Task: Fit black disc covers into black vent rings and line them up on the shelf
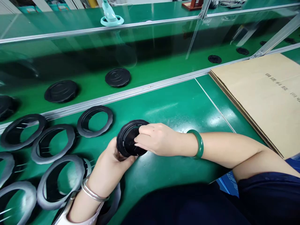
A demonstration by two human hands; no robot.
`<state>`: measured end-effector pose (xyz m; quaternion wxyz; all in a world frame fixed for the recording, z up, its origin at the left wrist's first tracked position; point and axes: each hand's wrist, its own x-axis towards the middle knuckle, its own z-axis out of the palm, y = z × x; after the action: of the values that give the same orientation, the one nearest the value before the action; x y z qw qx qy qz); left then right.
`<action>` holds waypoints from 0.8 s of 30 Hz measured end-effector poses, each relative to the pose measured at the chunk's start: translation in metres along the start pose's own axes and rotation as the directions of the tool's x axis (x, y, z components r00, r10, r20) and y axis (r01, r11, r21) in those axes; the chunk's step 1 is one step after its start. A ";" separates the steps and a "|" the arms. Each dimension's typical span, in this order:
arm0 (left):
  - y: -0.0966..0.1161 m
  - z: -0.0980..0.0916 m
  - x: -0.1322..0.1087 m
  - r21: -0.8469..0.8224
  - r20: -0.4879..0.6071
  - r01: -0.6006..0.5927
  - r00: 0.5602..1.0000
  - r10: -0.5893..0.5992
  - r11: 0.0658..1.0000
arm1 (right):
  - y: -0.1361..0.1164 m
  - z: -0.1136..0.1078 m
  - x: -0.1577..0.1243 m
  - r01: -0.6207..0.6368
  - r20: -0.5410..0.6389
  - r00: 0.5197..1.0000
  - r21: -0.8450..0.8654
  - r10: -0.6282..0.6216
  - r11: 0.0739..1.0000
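A round black plastic part (128, 140), like a cap with a raised rim and a recessed inside, is held tilted above the green bench. My left hand (117, 157) is closed around its lower left side, thumb under the near edge. The fingers of my right hand (156, 139) are curled and closed at the right side of the same part, reaching into its recess. What the fingertips press on is hidden. Left of my hands lie several black rings with wide flanges, the closest in the back row being a black ring (109, 120).
Behind a metal rail (150, 87), a green conveyor-like strip (150, 68) carries several black round parts, including a black disc (117, 77). Flat cardboard (262, 93) lies at the right. A light-green stand (112, 20) is on the upper shelf. Something blue (228, 184) shows below the bench edge.
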<state>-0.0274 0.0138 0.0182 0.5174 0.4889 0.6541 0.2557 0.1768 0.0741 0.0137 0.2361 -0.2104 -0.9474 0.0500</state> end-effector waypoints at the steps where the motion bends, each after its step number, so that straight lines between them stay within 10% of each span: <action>1: 0.000 0.000 0.000 -0.003 0.003 0.003 1.000 -0.003 1.000 | 0.000 0.000 0.000 -0.007 -0.001 1.000 0.012 0.007 1.000; 14: -0.002 0.000 0.001 -0.012 0.018 -0.042 0.999 0.042 0.999 | -0.007 0.002 0.005 -0.075 -0.065 0.996 -0.163 0.065 0.984; 24: -0.010 -0.001 0.001 0.044 0.042 -0.087 0.995 0.085 0.995 | 0.001 0.000 0.007 0.110 0.010 0.994 -0.158 -0.110 0.981</action>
<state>-0.0317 0.0110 0.0100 0.5074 0.5334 0.6277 0.2530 0.1714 0.0776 0.0167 0.2202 -0.1758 -0.9587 -0.0383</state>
